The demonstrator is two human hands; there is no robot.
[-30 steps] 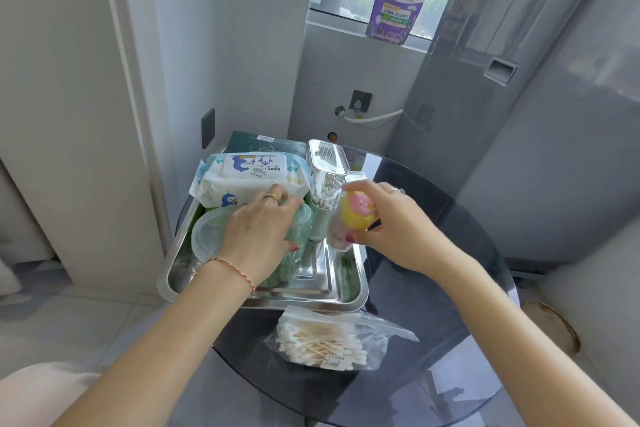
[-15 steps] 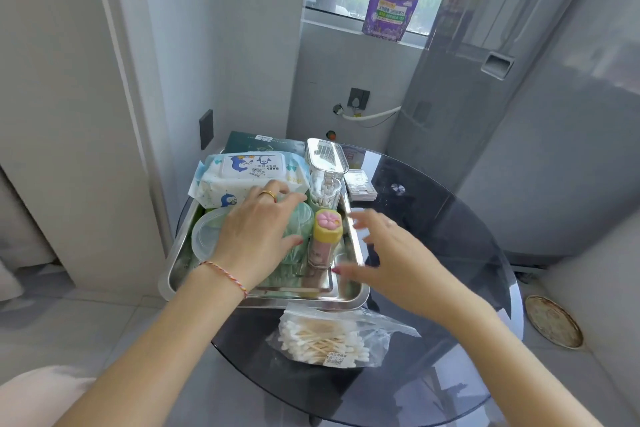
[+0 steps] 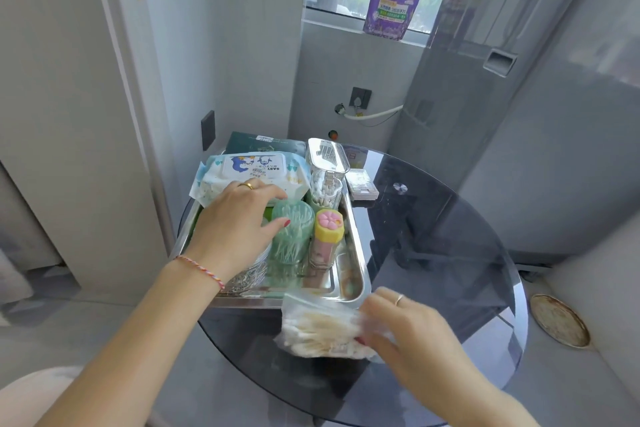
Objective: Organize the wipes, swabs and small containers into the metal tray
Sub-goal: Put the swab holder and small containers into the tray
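L hand [image 3: 239,218] is reaching fwd over the near-left part of the metal tray [image 3: 356,274], palm down, fingers loosely spread and lying on a clear plastic tub that it mostly hides; thumb tip is touching the green swab jar [image 3: 291,236]. Not clenched, and can't tell if it's actually gripping anything. It's wearing a gold ring and a braided wrist cord.

R hand [image 3: 408,326] is sitting low, on the near side of the tray, fingers curling onto the right end of the bag of swabs [image 3: 322,326] and pinching the plastic. That bag is lying on the tabletop [image 3: 450,253], its far edge touching the tray's near rim, so it's outside the tray. The hand is a bit blurred.

Just right of the L thumb, the green swab jar is standing upright w/ swabs packed inside. Right beside it, the yellow-capped tube [image 3: 327,239] w/ a pink flower top is standing upright too, contents too small to tell. Beyond those two, a clear swab box [image 3: 325,180] is standing w/ its lid hinged open, white-tipped swabs inside. Beyond the L fingers, the baby wipes pack [image 3: 252,173] is lying at the tray's far-left end, overhanging the rim.

Further out past the wipes, a dark green box [image 3: 263,142]. Right of the swab box, outside the tray, a small flat box [image 3: 362,184] is lying on the glass.
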